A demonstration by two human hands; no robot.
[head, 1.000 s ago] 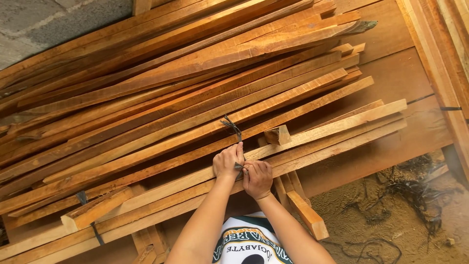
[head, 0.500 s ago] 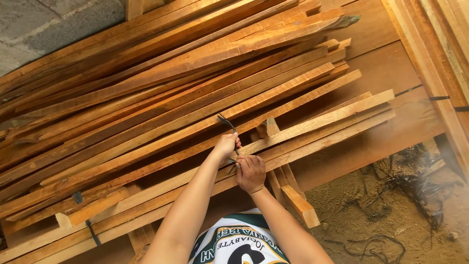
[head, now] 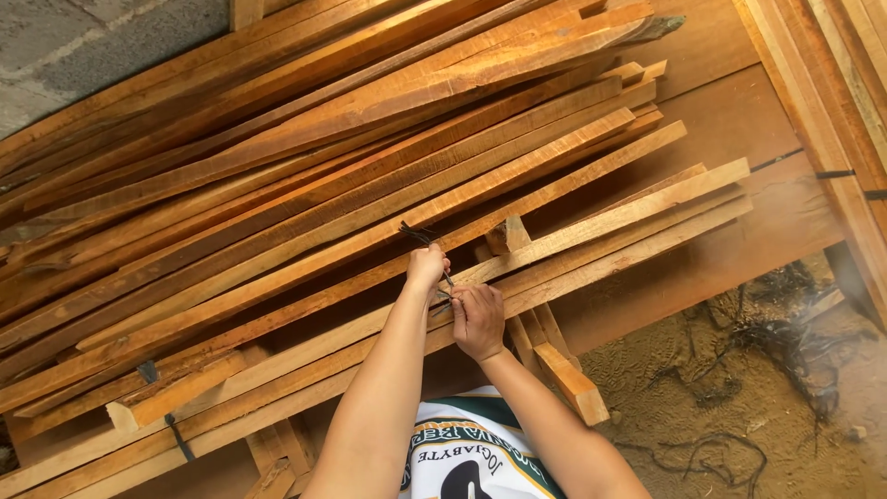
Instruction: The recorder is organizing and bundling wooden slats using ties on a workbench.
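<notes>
Left hand (head: 427,268) pinches a thin dark strap (head: 418,237) that runs up and leftward from its fingertips across the long wooden slats (head: 554,231). Right hand (head: 478,319) sits just beside and lower, fingers curled, apparently gripping the strap's lower end; the view is poor there.

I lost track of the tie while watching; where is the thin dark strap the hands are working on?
In the head view, near centre: the dark strap runs from the left hand over the long wooden slats, with the right hand just below.

Bare forearms, no sleeves or gloves; a white jersey (head: 462,453) with green trim and dark print.
</notes>
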